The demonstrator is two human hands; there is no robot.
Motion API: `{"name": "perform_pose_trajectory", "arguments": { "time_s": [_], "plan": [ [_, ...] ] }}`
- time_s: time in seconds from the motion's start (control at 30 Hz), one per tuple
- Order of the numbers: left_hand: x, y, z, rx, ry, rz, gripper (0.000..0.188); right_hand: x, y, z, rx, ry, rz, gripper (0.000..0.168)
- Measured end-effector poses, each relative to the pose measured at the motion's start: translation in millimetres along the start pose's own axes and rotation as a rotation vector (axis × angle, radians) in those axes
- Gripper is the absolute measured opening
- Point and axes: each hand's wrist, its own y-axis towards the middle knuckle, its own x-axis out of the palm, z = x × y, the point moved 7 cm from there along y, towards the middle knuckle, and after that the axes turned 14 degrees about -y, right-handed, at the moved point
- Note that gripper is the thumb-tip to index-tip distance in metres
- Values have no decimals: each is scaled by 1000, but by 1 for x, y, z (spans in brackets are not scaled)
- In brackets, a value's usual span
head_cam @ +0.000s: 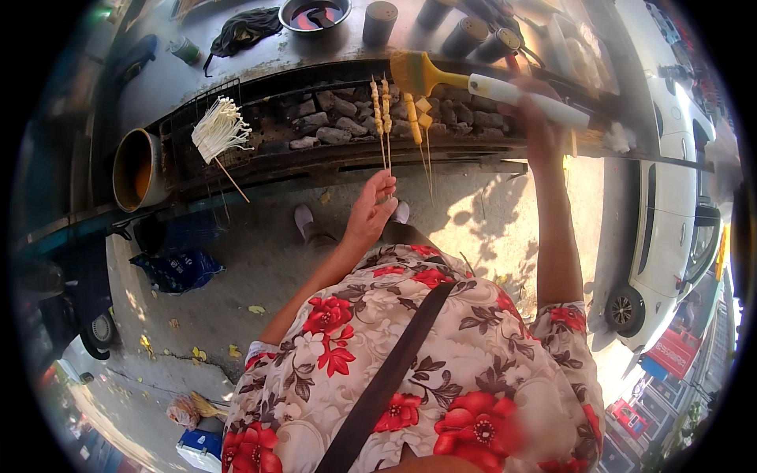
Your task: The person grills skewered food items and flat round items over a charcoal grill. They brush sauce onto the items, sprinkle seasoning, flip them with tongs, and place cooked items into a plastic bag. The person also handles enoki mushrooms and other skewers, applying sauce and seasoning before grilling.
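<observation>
My left hand [372, 207] pinches the lower sticks of two skewers of small pale pieces [381, 106], whose loaded ends lie over the charcoal [337, 118] of a long grill. In my right hand [541, 112] is the white handle of a basting brush [452, 78]. Its wide yellow bristles hang above the grill, just right of those skewers. Beneath the brush, two more skewers with yellowish pieces [419, 118] rest across the grill trough, their sticks pointing towards me. An enoki mushroom skewer [219, 133] lies on the wire mesh at the left, away from both hands.
A pot with orange residue [131, 168] stands at the grill's left end. Behind the grill are a metal bowl of dark red liquid [315, 15], a black cloth [245, 31] and several shaker canisters [379, 23]. A white car [668, 207] is parked at the right.
</observation>
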Motion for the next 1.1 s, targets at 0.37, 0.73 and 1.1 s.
{"name": "perform_pose_trajectory", "arguments": {
  "time_s": [0.37, 0.73, 1.1],
  "plan": [
    [63, 41, -102, -333, -256, 322, 28, 27, -11, -20, -481, -626, -663, 30],
    [53, 50, -107, -162, 45, 376, 36, 7, -32, -11, -398, -561, -658, 28],
    [42, 68, -90, -78, 192, 292, 26, -28, -8, -32, -359, -505, -492, 27]
  ]
}}
